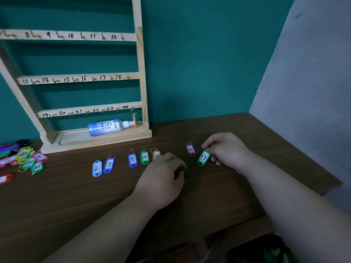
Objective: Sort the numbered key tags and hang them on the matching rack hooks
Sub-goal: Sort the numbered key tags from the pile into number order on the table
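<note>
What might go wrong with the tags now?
The right hand pinches tag 17 only by its top end, so it might slip. The left hand partly covers tag 11 and could knock the row crooked. The bottle lying in the rack may get in the way of the low hooks.

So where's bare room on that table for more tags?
The table is bare in front of the row, left of the left hand; a gap between tag 7 and tag 9; more right of the right hand pinching tag 17. The heap beside the rack is crowded.
</note>
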